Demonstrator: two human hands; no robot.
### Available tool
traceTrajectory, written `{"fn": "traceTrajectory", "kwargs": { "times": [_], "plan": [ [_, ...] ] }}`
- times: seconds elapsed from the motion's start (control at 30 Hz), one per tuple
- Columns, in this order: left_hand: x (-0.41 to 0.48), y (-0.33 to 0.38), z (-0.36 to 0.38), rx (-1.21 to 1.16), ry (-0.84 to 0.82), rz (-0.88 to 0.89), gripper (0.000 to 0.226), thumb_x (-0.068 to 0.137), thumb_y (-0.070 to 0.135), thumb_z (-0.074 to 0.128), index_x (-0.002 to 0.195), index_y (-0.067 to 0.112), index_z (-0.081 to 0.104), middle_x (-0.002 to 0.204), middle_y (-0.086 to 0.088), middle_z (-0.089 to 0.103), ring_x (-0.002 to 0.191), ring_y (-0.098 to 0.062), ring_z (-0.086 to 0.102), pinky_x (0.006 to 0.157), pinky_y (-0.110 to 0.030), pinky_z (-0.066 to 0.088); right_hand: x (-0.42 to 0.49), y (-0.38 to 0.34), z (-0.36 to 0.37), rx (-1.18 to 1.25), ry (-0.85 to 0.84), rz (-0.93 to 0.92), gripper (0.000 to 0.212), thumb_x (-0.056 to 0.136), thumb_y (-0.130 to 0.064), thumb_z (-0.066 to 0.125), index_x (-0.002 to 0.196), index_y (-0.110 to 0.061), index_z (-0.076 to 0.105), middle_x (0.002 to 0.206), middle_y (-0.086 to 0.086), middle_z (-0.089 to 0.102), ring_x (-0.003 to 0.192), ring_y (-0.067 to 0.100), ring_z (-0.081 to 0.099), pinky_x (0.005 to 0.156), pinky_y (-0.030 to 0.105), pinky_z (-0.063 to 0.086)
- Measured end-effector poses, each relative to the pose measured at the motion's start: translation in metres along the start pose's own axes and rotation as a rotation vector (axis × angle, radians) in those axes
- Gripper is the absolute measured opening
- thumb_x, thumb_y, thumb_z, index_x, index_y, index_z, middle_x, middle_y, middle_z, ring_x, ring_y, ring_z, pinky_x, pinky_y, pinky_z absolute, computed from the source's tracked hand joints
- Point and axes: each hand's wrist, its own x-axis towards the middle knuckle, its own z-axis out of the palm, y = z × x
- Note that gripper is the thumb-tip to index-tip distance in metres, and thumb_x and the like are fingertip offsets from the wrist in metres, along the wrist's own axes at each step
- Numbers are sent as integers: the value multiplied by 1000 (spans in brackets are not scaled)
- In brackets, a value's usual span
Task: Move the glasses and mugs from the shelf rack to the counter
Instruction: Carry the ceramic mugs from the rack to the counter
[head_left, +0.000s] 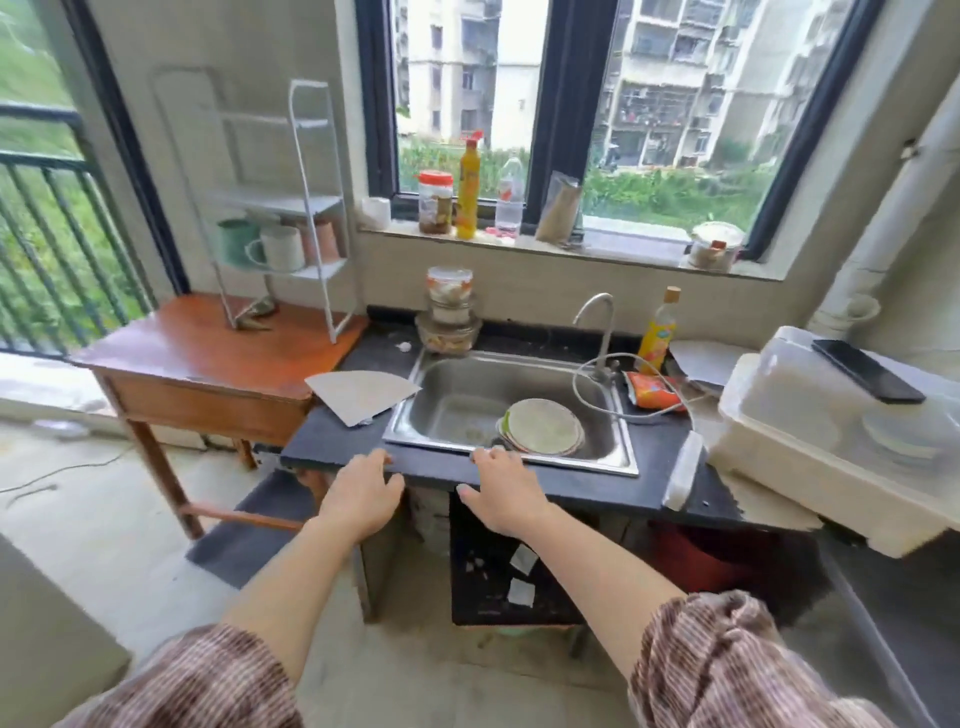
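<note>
Fingers spread and empty, your left hand (363, 493) and right hand (501, 491) hover at the counter (571, 486) edge; mugs (278, 248) sit on the shelf rack (311, 156), upper left of frame; bottle labels unreadable

A glossy steel sink (457, 384) sits in a matt dark counter (597, 483); at ten o'clock, a white wire rack (311, 156) stands on a polished wooden table (208, 343).

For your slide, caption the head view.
Both hands empty at counter; mugs wait on rack.
</note>
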Motion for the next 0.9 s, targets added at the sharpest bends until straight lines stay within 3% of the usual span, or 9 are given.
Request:
{"fn": "traceTrajectory", "kwargs": {
  "times": [0.2,0.3,0.43,0.63,0.9],
  "plan": [
    [95,-57,-56,32,93,-32,37,90,30,49,123,15,50,123,-16,55,112,-34,53,87,-38,43,123,-74,3,-27,-3,-115,47,94,-35,49,133,-10,42,134,13,46,126,34,39,99,51,38],
    [141,-79,-85,70,103,-58,37,89,29,51,123,14,51,122,-17,55,114,-36,52,92,-40,42,186,-108,6,-15,-27,-143,52,93,-35,48,138,-11,39,141,13,44,130,33,37,101,54,36],
    [191,-105,-121,72,125,-105,33,90,32,47,120,18,50,120,-13,53,111,-34,52,90,-41,44,260,-147,4,-59,-16,-200,49,92,-38,47,133,-11,42,133,12,48,123,32,42,96,44,39],
    [260,-143,-164,13,173,-166,37,92,33,42,127,23,46,128,-8,50,116,-29,48,96,-42,44,340,-201,0,-62,-14,-228,42,92,-40,45,125,-14,43,128,10,48,120,32,42,95,50,39],
    [380,-202,-221,-116,207,-138,34,92,31,43,124,21,50,127,-9,52,112,-28,51,95,-40,45,458,-266,3,28,18,-171,46,93,-41,46,131,-15,41,133,8,46,125,31,41,97,50,41]
  ]
}}
